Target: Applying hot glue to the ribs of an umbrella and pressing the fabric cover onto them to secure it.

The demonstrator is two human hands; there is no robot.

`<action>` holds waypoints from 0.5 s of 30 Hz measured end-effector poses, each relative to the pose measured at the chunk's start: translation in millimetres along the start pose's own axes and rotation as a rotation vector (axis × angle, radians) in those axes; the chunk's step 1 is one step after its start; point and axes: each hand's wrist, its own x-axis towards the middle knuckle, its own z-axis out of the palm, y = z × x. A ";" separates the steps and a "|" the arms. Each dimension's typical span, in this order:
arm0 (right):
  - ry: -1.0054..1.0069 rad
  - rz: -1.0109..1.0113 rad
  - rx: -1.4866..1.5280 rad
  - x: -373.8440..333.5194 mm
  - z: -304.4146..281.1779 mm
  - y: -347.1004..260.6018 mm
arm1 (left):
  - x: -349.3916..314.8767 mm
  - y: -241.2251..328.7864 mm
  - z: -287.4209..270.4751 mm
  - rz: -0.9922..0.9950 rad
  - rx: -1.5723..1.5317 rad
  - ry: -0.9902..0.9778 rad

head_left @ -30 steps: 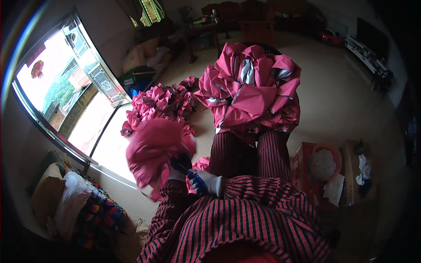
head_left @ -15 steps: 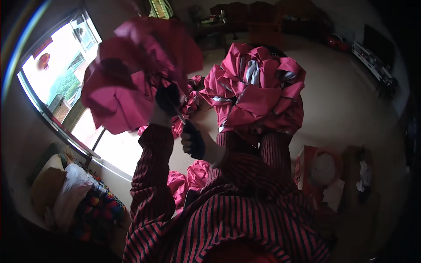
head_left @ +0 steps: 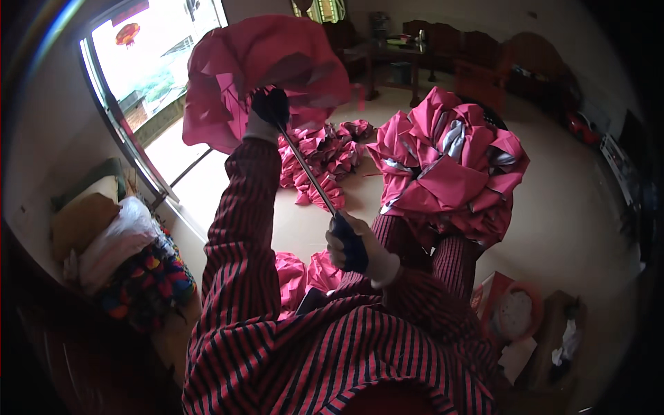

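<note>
A pink umbrella is held out in front of me to the left, its canopy (head_left: 273,52) loosely spread and partly folded. My gloved left hand (head_left: 270,109) is closed around the upper end of its metal shaft (head_left: 304,162), just under the canopy. Lower down, my gloved right hand (head_left: 354,243) grips the shaft's other end; the handle is mostly hidden by the fingers. Across my knees rests a large bundle of crumpled pink fabric (head_left: 449,173) with silvery-grey patches showing in its folds.
More pink fabric (head_left: 318,169) lies heaped on the floor ahead, with further pink pieces (head_left: 294,273) beside my left leg. At left are cushions (head_left: 86,218) and a bright doorway (head_left: 149,83). A red box (head_left: 491,294) stands right; a wooden table (head_left: 394,52) is farther off.
My right hand has moved down and right, away from the left hand, so a long stretch of shaft now shows between them. The canopy has shifted up. The whole view has turned left.
</note>
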 end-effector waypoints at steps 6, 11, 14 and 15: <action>0.243 0.023 -0.009 -15.4 15.6 34.1 | -72.7 -41.0 -81.4 -0.098 -0.048 -0.040; 0.325 0.063 0.084 -14.7 28.6 34.0 | -84.2 -51.1 -83.2 -0.022 -0.172 0.419; 0.351 0.056 0.015 -15.3 26.9 39.4 | -87.0 -37.0 -95.9 0.000 -0.175 0.340; 0.348 0.024 -0.089 -17.2 24.4 41.7 | -93.6 -40.1 -103.5 -0.005 -0.188 0.299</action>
